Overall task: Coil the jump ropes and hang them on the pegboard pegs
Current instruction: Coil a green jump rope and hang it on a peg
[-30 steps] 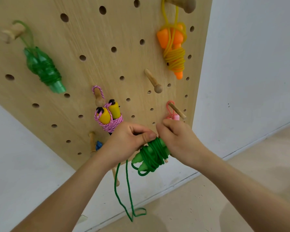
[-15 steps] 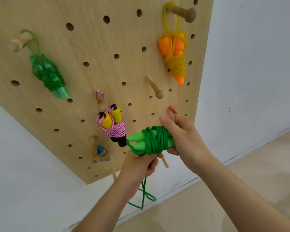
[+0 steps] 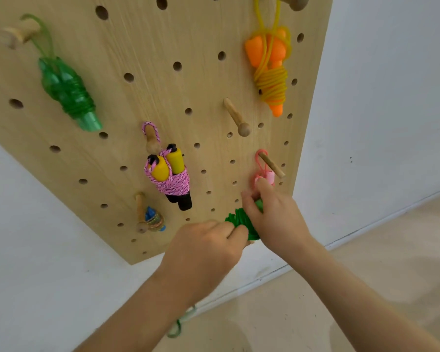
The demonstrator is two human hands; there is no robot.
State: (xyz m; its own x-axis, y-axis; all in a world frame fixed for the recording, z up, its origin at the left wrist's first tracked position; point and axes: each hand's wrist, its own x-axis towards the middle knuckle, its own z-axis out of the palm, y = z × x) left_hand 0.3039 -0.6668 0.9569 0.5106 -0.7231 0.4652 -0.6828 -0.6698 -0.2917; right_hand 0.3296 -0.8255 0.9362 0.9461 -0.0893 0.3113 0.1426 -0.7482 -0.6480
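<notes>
You face a pegboard [image 3: 142, 47] of pale, matt, visibly grained wood, and its pegs [image 3: 235, 116] are smooth turned wood. At upper left hangs a glossy, translucent green plastic rope [image 3: 66, 90]; at upper right, smooth orange plastic handles [image 3: 254, 52] are bound in shiny yellow cord [image 3: 271, 82]. The pink cord [image 3: 175, 184] at centre looks woven, and the dark green cord [image 3: 241, 219] below it looks matt.

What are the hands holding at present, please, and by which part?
The coiled green jump rope: right hand round its upper end, left hand at its lower end.
</notes>
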